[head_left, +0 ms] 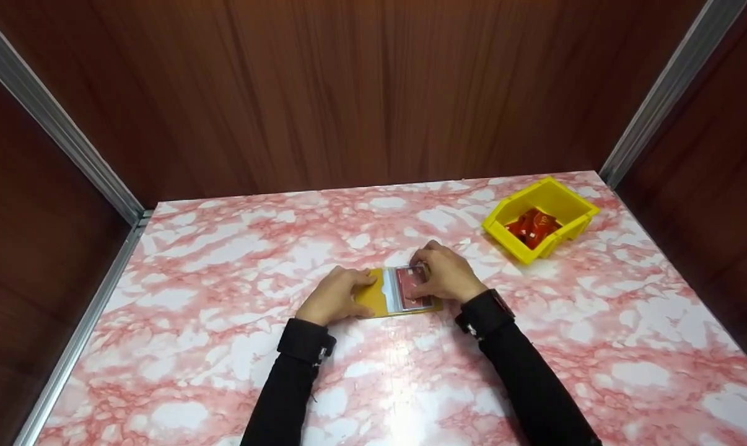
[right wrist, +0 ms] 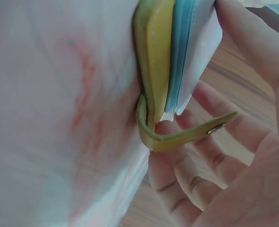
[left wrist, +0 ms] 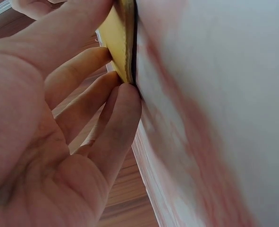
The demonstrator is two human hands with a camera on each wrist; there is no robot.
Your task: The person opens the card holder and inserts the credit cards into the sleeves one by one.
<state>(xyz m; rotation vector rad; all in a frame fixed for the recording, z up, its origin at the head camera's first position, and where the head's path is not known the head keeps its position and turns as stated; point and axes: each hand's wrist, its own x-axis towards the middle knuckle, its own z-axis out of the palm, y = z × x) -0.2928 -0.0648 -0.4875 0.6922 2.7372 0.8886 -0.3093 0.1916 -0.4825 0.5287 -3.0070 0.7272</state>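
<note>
A yellow card holder (head_left: 372, 300) lies spread on the table with its clear plastic sleeves (head_left: 391, 291) showing. On the right side, a dark red card (head_left: 409, 287) lies on or in the top sleeve; which one I cannot tell. My left hand (head_left: 336, 295) grips the left cover, thumb on the near side and fingertips along its edge. With my right hand (head_left: 449, 272) I hold the right side, thumb over the red card and fingers round the far edge. In the right wrist view a yellow strap (right wrist: 186, 135) with a metal snap sticks out past the stacked sleeves.
A yellow plastic bin (head_left: 572, 201) stands at the back right of the pink marbled table (head_left: 225, 260), with several red cards or packets (head_left: 537, 228) inside. Brown wood-grain panels (head_left: 349, 93) enclose the back and both sides, joined by metal corner posts.
</note>
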